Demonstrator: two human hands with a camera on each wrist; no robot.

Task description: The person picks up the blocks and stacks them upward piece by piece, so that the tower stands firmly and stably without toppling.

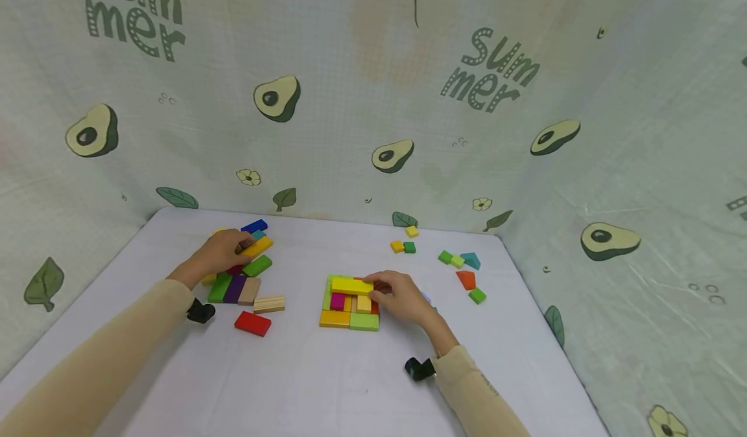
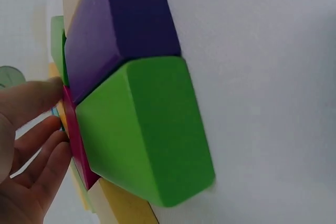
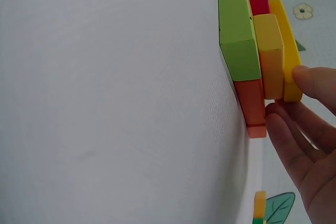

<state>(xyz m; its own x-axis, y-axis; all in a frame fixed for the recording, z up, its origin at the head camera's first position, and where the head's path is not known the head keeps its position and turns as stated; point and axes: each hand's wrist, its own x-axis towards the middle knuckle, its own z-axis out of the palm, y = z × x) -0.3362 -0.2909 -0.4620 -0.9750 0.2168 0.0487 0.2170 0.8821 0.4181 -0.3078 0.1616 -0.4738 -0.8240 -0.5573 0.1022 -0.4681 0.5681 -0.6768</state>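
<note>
My left hand (image 1: 224, 253) reaches into the pile at the table's left and holds a yellow-orange block (image 1: 258, 248) between thumb and fingers. Just in front of it lie a green block (image 2: 157, 129), a purple block (image 2: 121, 35) and a tan block (image 1: 249, 290), side by side. At the centre, my right hand (image 1: 405, 294) pinches the right end of a long yellow block (image 1: 352, 286), which lies along the far side of a low, square block build (image 1: 335, 319). In the right wrist view the thumb presses that yellow block (image 3: 289, 40), with the other fingers by the build's side.
A red block (image 1: 253, 323) and pale wooden strips (image 1: 269, 304) lie between the pile and the build. Blue blocks (image 1: 254, 226) sit behind my left hand. Small yellow, green, teal and orange pieces (image 1: 465, 279) are scattered at the right. A patterned cloth hangs behind the table.
</note>
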